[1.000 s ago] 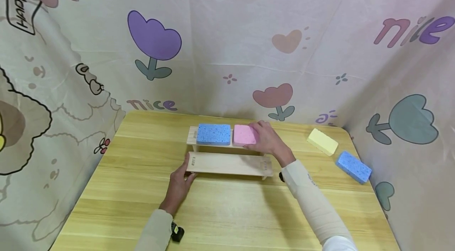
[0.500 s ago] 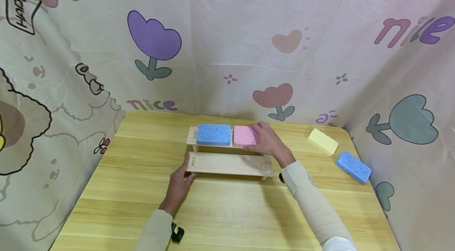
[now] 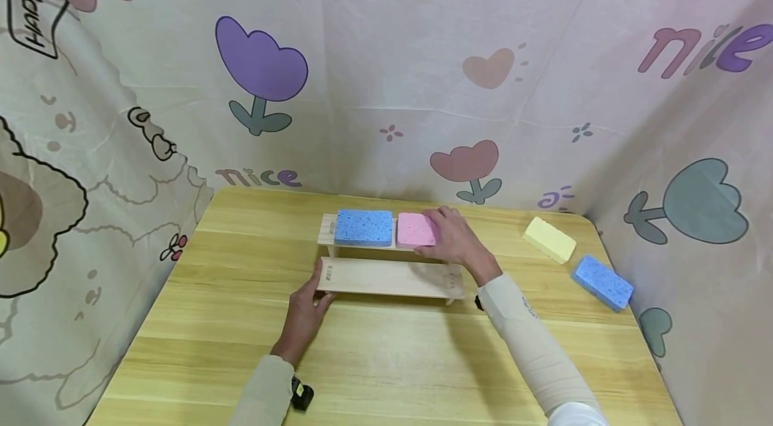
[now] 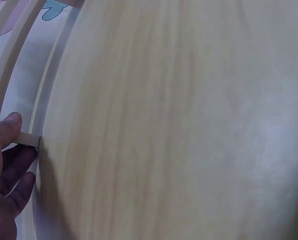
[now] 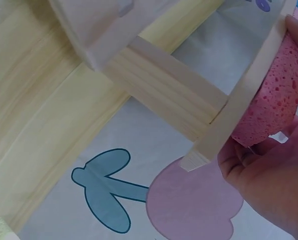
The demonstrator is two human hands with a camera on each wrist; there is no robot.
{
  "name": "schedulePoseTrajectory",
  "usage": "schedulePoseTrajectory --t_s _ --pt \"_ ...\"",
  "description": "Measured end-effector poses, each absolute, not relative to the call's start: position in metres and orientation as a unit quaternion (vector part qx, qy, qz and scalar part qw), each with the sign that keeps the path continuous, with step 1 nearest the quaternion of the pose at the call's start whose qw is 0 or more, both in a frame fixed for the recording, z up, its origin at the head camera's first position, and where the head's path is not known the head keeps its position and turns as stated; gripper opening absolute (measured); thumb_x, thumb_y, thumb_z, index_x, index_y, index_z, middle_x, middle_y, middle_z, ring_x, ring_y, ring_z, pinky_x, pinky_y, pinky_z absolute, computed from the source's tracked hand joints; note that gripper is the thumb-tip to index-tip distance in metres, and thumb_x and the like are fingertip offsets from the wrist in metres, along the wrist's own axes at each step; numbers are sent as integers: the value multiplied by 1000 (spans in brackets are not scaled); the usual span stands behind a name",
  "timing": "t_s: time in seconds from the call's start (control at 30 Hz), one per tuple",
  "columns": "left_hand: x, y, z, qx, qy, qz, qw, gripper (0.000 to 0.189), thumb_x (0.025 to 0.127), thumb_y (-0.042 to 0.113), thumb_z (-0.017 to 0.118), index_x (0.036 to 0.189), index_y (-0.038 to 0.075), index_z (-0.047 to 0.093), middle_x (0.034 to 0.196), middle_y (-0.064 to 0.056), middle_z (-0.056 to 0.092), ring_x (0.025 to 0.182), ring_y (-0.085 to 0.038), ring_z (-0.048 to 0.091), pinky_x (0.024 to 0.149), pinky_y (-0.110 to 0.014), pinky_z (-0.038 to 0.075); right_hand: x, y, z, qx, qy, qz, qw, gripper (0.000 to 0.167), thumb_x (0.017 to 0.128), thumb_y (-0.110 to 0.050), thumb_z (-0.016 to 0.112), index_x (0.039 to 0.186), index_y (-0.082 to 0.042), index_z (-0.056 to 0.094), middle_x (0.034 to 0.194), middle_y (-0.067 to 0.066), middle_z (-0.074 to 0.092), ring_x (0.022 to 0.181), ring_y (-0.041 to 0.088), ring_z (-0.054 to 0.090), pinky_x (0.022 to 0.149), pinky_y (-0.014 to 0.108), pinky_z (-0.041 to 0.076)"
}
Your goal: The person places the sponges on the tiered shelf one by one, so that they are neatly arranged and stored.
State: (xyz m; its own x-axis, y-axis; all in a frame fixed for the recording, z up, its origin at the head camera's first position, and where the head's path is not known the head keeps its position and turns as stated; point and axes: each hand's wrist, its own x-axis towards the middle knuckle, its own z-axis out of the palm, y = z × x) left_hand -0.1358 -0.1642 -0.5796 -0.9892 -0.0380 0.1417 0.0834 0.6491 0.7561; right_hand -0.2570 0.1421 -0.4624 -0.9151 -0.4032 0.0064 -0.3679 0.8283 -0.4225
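Observation:
A two-tier wooden rack stands on the table. On its upper shelf, a blue sponge lies to the left of a pink sponge. My right hand grips the pink sponge at its right end, thumb in front and fingers behind. In the right wrist view the pink sponge rests on the shelf board, with the hand around its end. My left hand holds the left end of the lower shelf. The left wrist view shows its thumb and fingers pinching a rack part.
On the right side of the table lie a yellow sponge and another blue sponge. A printed cloth hangs behind the table and along both sides.

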Motion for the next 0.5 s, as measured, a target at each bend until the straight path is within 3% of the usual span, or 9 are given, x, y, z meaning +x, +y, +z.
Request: schedulePoseTrajectory --t_s 0.5 --pt "-136 -164 -580 -10 -906 -418 64 78 86 6 68 151 10 24 137 -22 51 105 -28 63 84 -35 56 -257 143 -465 -201 957 -206 43 81 68 -47 80 135 -14 49 127 10 53 108 26 47 93 41 44"
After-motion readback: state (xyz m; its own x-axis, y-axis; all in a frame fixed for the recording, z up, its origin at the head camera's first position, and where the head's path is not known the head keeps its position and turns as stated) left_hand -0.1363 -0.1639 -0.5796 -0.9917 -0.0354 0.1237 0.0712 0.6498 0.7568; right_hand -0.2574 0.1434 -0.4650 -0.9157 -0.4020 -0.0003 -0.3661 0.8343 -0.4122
